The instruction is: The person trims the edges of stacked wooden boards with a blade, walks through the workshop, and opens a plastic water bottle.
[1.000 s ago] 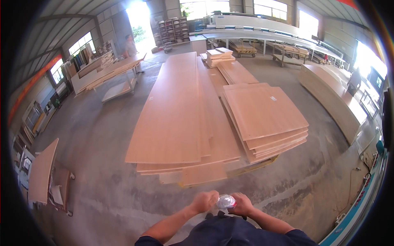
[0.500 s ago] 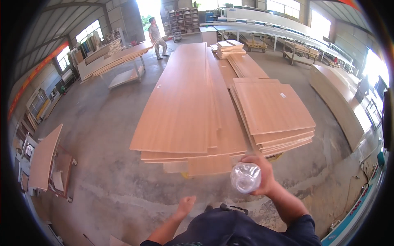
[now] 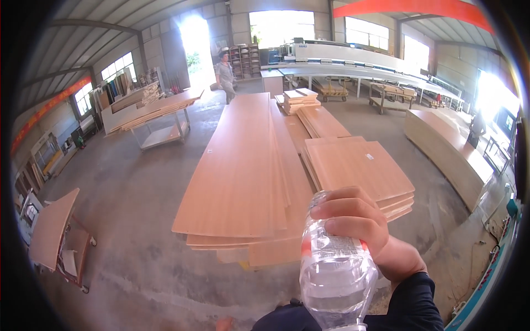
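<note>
In my right hand (image 3: 358,220) is a clear plastic bottle (image 3: 338,281), raised close to me and tilted. My fingers are wrapped round its far part, near the label. Its narrow neck points toward me at the lower edge, and clear liquid seems to be inside. Only a small part of my left hand (image 3: 224,324) shows low in the picture, and its fingers cannot be made out. Beyond the bottle lies a pile of long wood-coloured panels (image 3: 237,171), with a stack of shorter panels (image 3: 359,168) to its right.
A wheeled cart with a leaning panel (image 3: 55,229) stands at left. Farther back is a rack of boards (image 3: 157,110). A person (image 3: 224,77) is near the bright doorway. A long machine (image 3: 353,69) spans the back; a tall board stack (image 3: 447,151) stands right.
My right hand has lifted the bottle toward me and tipped it, so it looks much larger. My left hand has dropped to the lower edge. The view has tilted up, and the distant person has turned.
</note>
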Tool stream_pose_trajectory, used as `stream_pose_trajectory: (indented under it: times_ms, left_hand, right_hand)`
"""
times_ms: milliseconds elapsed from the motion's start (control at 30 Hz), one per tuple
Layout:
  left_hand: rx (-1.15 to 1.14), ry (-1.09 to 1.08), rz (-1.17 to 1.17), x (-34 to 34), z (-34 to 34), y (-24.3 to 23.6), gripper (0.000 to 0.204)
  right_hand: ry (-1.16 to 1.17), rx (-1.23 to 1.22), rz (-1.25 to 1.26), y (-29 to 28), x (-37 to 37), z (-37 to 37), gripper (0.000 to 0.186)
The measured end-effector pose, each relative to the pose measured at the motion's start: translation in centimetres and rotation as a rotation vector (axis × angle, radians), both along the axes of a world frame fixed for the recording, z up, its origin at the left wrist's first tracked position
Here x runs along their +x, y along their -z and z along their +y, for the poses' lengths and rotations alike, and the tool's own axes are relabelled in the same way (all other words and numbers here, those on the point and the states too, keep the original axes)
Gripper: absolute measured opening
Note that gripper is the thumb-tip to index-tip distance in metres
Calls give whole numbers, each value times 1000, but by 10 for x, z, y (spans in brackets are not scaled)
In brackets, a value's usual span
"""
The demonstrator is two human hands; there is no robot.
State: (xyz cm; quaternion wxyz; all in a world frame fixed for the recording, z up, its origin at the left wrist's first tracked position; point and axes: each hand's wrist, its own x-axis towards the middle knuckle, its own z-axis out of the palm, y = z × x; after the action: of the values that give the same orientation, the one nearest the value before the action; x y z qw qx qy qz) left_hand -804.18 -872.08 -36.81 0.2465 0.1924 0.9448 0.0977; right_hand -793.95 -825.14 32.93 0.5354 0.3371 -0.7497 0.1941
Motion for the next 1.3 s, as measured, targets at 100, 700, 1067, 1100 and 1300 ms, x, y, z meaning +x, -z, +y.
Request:
stream_pose_trajectory:
  times_ms: [100, 700, 1067, 1100, 1300]
  left_hand:
    - [-4, 7, 11, -5, 9, -6, 33]
    - [-13, 54, 40, -16, 45, -9, 33]
    - [4, 29, 152, 70, 3, 6, 33]
    - [0, -55, 93, 82, 1, 5, 34]
    - [44, -429, -15, 141, -12, 7, 34]
  right_hand:
    - [-12, 35, 57, -8, -3, -3, 39]
    - [-90, 189, 303, -58, -17, 4, 29]
    - [-500, 110, 422, -67, -82, -50, 26]
    - [-519, 116, 397, -67, -84, -56, 26]
    - [-643, 94, 354, -63, -97, -89, 27]
